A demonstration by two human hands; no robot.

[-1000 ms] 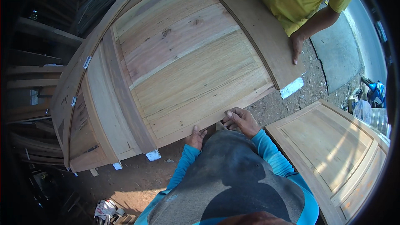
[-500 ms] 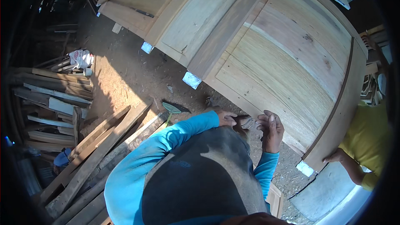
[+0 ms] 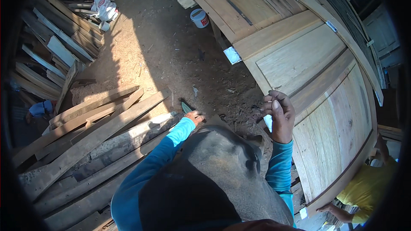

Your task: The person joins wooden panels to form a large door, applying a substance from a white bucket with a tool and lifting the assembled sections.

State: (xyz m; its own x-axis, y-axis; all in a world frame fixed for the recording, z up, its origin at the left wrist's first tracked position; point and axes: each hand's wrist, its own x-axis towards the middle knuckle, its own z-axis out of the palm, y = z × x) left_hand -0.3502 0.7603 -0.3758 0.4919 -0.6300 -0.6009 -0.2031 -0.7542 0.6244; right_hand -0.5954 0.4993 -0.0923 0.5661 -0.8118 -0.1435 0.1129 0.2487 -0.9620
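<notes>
From here, L hand [image 3: 195, 117] is down at the green thing [image 3: 186, 108] just L of centre, can't tell if gripping, R hand [image 3: 282, 117] is half-curled by the wood panel [image 3: 299, 55], frame right, can't tell if holding, so imo go slow & keep R clear of panel.

Planks [image 3: 98, 136] lie to your left, a panel [image 3: 295, 60] to your right; a bucket [image 3: 199, 18] stands ahead on the ground [image 3: 171, 60] between them.
</notes>
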